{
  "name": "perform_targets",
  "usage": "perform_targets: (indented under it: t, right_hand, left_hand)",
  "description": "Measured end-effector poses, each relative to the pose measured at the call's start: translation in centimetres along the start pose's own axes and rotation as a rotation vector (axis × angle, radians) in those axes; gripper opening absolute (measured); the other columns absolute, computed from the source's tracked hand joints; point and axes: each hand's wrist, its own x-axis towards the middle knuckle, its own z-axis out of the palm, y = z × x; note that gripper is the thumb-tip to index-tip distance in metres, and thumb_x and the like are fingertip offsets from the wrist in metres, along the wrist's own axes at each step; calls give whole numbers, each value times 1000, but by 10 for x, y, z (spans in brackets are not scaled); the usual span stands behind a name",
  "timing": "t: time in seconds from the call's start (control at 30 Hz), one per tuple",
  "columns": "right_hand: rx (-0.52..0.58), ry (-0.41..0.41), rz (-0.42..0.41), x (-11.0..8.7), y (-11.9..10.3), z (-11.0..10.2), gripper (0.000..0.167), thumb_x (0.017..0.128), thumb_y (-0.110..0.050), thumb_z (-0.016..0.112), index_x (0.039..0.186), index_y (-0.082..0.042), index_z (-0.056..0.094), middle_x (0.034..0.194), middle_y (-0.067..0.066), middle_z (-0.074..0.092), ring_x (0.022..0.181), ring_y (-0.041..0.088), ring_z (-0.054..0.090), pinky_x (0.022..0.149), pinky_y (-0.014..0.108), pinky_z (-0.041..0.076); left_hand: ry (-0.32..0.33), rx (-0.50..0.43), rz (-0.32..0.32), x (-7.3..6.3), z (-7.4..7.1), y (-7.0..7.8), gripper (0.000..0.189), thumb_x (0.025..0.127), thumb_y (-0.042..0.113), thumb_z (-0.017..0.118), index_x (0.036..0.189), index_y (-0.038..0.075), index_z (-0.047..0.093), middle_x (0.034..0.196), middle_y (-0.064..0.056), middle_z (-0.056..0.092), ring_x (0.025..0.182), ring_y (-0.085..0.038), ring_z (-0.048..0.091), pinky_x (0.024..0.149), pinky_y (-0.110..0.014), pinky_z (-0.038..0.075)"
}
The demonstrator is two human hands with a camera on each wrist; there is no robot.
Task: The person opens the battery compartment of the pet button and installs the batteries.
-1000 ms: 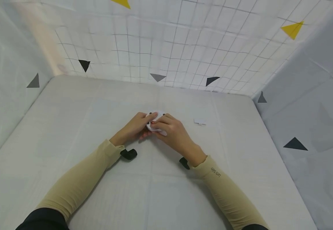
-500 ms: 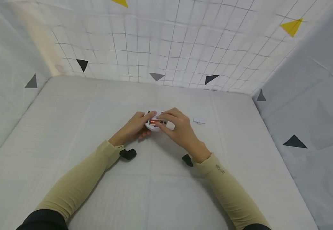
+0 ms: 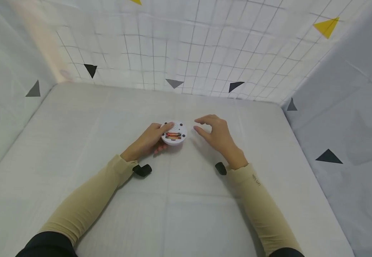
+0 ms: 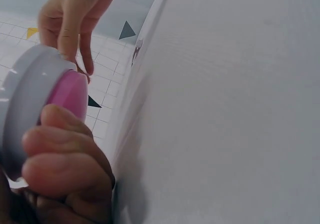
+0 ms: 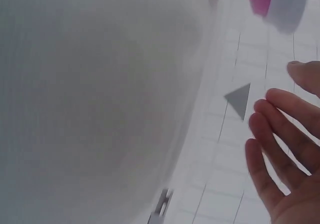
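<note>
My left hand (image 3: 147,141) grips a round white battery-powered device (image 3: 174,140), thumb over its edge and fingers curled beneath. Its underside faces up, showing dark feet, small holes and an uncovered compartment with red-orange batteries (image 3: 173,136). A pink part (image 4: 72,94) of the device shows in the left wrist view, beside the fingers. To the right of the device, my right hand (image 3: 219,134) hovers, holding nothing, thumb and fingers apart. A small flat piece (image 5: 160,206) lies on the table in the right wrist view; in the head view the right hand hides it.
The white-covered table (image 3: 125,221) has a gridded white sheet (image 3: 160,46) behind it, marked with black, grey and yellow triangles. Plain sheets (image 3: 343,117) hang at both sides. A black wrist camera (image 3: 142,170) sits at each cuff.
My right hand has left the batteries and moved right, away from the device, its fingers spreading. The left hand still holds the device in about the same place. The small flat piece is now covered.
</note>
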Motion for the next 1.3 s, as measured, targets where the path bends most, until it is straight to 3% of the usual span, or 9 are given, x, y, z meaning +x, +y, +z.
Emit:
perform_targets:
  t: [0.13,0.37,0.63,1.0,1.3]
  right_hand:
    - [-38,-76,80,0,15,-11,29,98,-21,77,122,-4,77,121,14,76,117,32,68,104,49,53]
    - [-107,-309,261,-1,28,-33,44,102,-28,71,137,-2,67,144,17,65,142,39,51,122,54,37]
    - [-117,-449,375,-9,41,-56,59,98,-26,75,145,4,56,153,26,52,149,43,41,125,57,30]
    - [-110,-456,413,-14,48,-61,45,91,-5,78,133,7,65,143,30,59,138,47,51,119,59,39]
    - [-106,-409,445,-15,47,-59,31,92,-4,79,121,4,71,126,24,69,121,40,61,107,54,49]
  left_hand:
    - [-4,16,22,1,-1,1,61,103,62,58,102,2,68,62,-5,59,45,-14,45,40,-25,38]
    - [-7,-11,28,0,-1,2,59,104,59,58,103,1,69,61,-5,58,44,-15,43,40,-25,37]
    - [-5,-11,15,1,0,1,60,103,61,59,104,2,68,61,-4,59,44,-14,43,40,-25,37]
    - [-7,-22,9,-1,2,0,60,103,60,59,104,1,69,61,-5,58,42,-14,42,39,-26,37]
    - [-3,7,7,-1,2,0,61,103,62,58,102,2,69,60,-4,58,42,-14,43,39,-26,37]
